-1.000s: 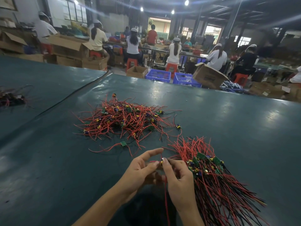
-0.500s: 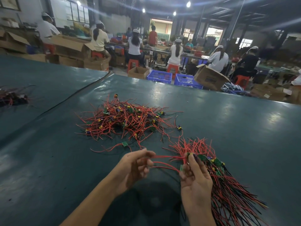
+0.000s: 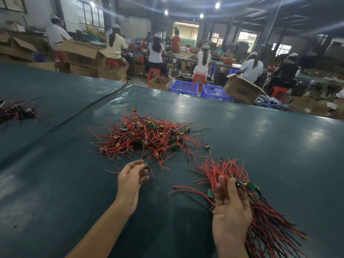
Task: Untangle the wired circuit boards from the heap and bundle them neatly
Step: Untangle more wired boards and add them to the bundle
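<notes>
"Red wire mostly, with small green boards and yellow parts knotted through it. That is the heap (image 3: 149, 138), lying in the middle of the dark green surface (image 3: 260, 136)."

"Where is the left hand (image 3: 129, 180)?"

"At the heap's near edge. Its fingers are curled, and thumb and forefinger pinch a loose board (image 3: 145, 165) that trails a red wire just outside the tangle."

"And the right hand (image 3: 231, 211)?"

"Nearer than the heap and to its right, palm turned up, fingers (image 3: 232, 189) straight and spread narrowly, gripping nothing. Their tips rest against the boards of the bundle (image 3: 266, 220)."

"So the bundle is apart from the heap?"

"Just beside it, on the near right. Its boards are gathered in one band, with red wires fanning back toward the heap and red and black wires running the other way."

"Anything between them?"

"One single board (image 3: 210, 193) lies just beside the right hand on the heap's side, its red wires stretched flat across the surface."

"Beyond the heap?"

"Blue crates (image 3: 184, 87) and a cardboard box (image 3: 242, 88) past the surface's far edge."
</notes>
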Demonstrator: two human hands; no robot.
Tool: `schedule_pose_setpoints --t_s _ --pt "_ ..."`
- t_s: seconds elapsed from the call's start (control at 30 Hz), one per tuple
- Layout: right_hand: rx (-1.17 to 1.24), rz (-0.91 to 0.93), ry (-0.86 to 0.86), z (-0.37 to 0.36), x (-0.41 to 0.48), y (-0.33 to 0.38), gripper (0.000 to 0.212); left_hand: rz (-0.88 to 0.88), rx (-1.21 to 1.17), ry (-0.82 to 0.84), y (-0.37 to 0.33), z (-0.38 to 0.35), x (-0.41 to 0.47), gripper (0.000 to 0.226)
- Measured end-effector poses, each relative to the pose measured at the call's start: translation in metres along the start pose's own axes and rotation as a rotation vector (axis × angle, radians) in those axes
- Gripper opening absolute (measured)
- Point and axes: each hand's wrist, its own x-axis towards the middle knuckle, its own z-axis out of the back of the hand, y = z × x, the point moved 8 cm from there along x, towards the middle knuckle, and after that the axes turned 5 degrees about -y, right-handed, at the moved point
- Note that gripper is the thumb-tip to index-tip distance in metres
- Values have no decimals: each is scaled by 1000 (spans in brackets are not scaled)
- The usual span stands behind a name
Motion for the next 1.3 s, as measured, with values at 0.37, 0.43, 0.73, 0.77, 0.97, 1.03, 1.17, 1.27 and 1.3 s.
schedule_pose_setpoints --t_s 0.37,0.43,0.73,0.77,0.97,1.03,1.17,1.27,1.3 --pt "-157 10 -173 22 5 -8 40 18 -8 37 6 -2 4 36" --pt "-230 63 -130 19 -1 -9 66 50 -46 46 8 -2 7 42" --pt "-514 75 139 -7 -13 -28 95 -92 -36 31 0 0 5 18" --pt "-535 68 143 -7 -12 -29 94 -144 -26 25 -4 1 3 18" --pt "-598 89 134 -4 -8 -26 88 -416 80 74 -23 -8 -12 17" --pt "-592 82 163 -5 -9 -26 81 -439 90 139 -23 -15 -19 18" --pt "-679 -22 341 -20 -25 -38 13 -423 62 253 -22 -26 -30 13" --pt "-759 -116 524 -31 -43 -51 29 -379 55 321 -22 -32 -37 12" --pt "-758 -171 588 -35 -50 -56 32 -360 60 354 -22 -34 -40 12"
